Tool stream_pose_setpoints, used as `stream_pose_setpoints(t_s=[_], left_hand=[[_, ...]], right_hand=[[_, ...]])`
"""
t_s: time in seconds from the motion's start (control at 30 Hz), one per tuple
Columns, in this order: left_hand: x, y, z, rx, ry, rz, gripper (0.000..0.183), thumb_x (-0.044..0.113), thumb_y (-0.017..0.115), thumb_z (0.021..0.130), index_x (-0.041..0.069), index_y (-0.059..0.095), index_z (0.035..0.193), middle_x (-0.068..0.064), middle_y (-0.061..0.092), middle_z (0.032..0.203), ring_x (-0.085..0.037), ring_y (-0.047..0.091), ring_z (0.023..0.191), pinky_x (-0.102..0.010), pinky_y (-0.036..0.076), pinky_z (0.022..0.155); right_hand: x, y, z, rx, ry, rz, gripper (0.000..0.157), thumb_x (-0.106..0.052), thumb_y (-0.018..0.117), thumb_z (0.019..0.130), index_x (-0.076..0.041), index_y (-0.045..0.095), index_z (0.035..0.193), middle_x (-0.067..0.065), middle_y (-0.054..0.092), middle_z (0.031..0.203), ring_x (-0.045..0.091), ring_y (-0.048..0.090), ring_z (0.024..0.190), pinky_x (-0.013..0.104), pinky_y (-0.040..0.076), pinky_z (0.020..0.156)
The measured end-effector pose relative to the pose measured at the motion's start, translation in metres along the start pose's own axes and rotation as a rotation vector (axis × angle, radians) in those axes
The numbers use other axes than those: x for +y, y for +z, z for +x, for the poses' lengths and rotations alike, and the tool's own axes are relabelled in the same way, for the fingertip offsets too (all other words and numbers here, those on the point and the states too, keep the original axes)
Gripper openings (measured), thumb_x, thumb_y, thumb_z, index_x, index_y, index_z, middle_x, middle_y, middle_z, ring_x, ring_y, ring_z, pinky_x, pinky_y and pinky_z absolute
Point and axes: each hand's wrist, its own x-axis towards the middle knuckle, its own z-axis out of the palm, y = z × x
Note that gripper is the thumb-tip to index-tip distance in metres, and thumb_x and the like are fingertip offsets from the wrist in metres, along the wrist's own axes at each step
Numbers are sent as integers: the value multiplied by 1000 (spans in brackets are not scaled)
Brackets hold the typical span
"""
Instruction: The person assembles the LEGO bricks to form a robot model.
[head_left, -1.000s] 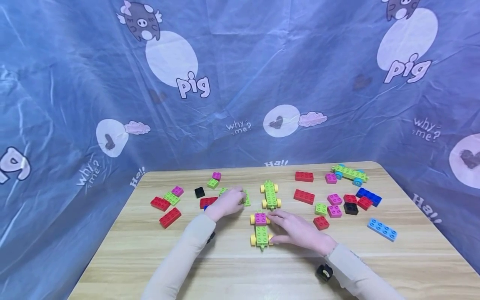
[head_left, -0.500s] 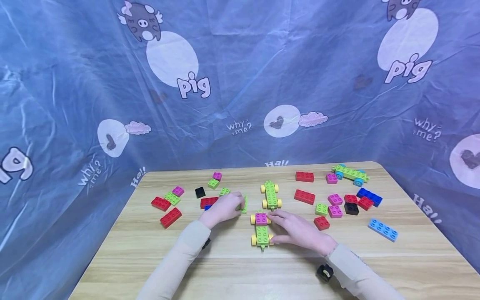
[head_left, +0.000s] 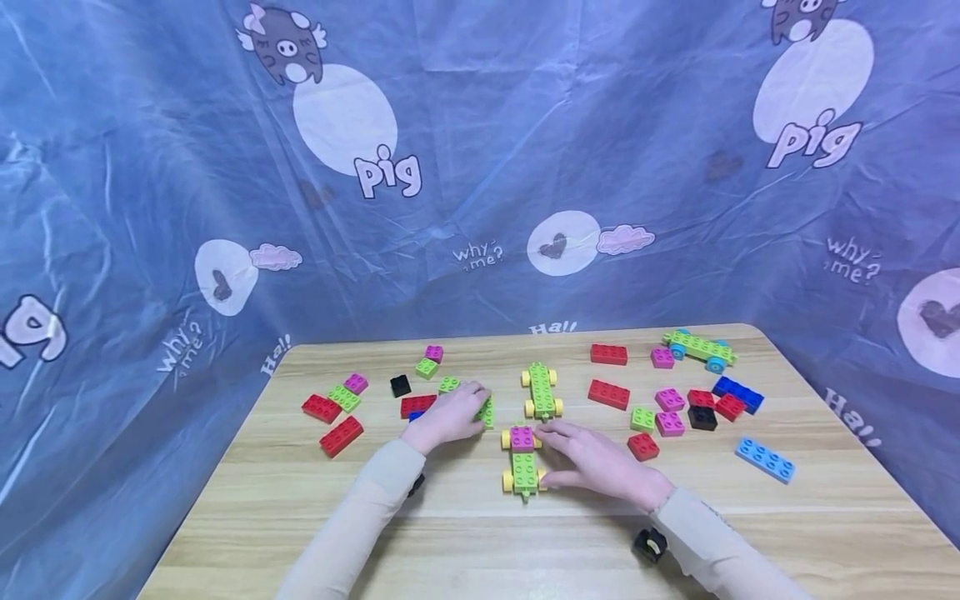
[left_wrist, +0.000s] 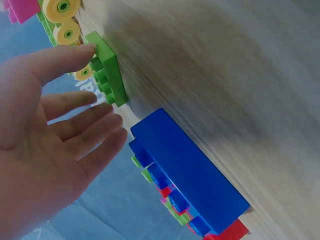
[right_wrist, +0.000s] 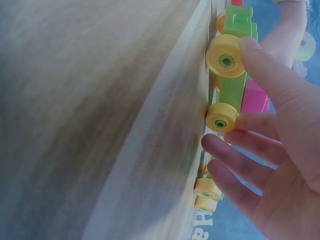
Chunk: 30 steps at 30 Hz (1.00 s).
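Fingers point(left_wrist: 85, 120) of the left hand point(head_left: 450, 414) lie open and relaxed, thumb tip at one end of a green brick point(left_wrist: 112, 75) on the bench point(head_left: 450, 542); whether it touches cannot be told. Those of the right hand point(head_left: 596, 462) are loosely extended too, thumb and forefinger against the yellow wheels point(right_wrist: 215, 47) along one side of the near car point(head_left: 524, 472), which bears a pink brick point(head_left: 522, 438) at its far end. The step in hand looks like reaching for the green brick while steadying the car; lifting it would call for thumb and fingers closing on its sides. Loose bricks point(head_left: 341, 436) dot both sides of the pale wood-grained bench, with a second yellow-wheeled car point(head_left: 541, 388) just beyond the first and a blue-wheeled car point(head_left: 701, 347) near the far right corner. Creased blue cloth point(head_left: 480, 167) printed with pigs, hearts and lettering hangs behind.
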Motion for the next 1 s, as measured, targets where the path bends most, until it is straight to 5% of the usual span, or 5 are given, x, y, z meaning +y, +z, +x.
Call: stream_pose_setpoints(t_s=[0.23,0.73,1.0], left_hand=[[0,1,1,-63,-44,-22,56,32,65,86,2,52,130,-14,56,129,-27,53,120,-37,46,102],[4,-6,-5,-93,0,-46,61,24,71,81,-2,49,132,-17,51,133,-30,48,126,-41,36,112],[4,-6,-4,-87,-3,-54,59,27,72,80,0,52,129,-14,55,127,-26,52,120,-36,42,107]], right_hand=[[0,1,0,0,-10,-3,78,-57,63,77,-5,50,134,10,53,135,25,55,121,39,47,101],[-1,0,1,6,-6,-4,77,-56,65,76,-5,50,133,10,53,135,25,55,121,38,47,101],[-2,-1,1,10,-6,-7,77,-55,66,76,-6,51,133,11,54,135,25,55,121,38,47,101]])
